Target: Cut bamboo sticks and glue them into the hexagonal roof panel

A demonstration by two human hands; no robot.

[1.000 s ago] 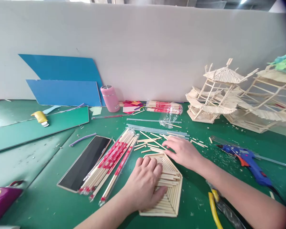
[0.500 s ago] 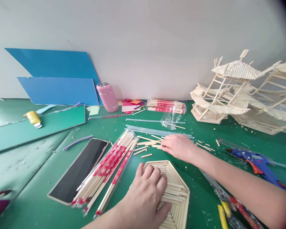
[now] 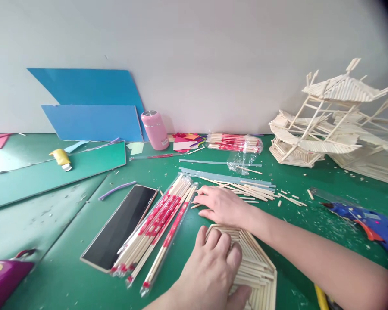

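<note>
My left hand (image 3: pixel 210 267) lies on an octagonal panel of wooden sticks (image 3: pixel 261 275), fingers curled over its top left edge and thumb across its face. The hand hides the panel's left part. Just beyond the panel, my right hand (image 3: pixel 220 206) is low over the table with fingers apart, at the left end of the loose short sticks (image 3: pixel 255 190). Its palm and fingertips partly cover a few sticks. Left of the hands lie plastic-wrapped chopsticks (image 3: pixel 161 215), overlapping a dark phone (image 3: pixel 123 228).
Stick-built pagoda models (image 3: pixel 330 125) stand at the back right. A blue glue gun (image 3: pixel 365 219) lies at the right. Behind are a pink flask (image 3: pixel 155 131), another chopstick pack (image 3: pixel 233 143) and blue boards (image 3: pixel 90 122). A purple object (image 3: pixel 6 280) sits at the lower left.
My right hand has moved left across the loose sticks, and its fingers have spread. My left hand stays on the panel. The whole view has shifted, so things appear farther right.
</note>
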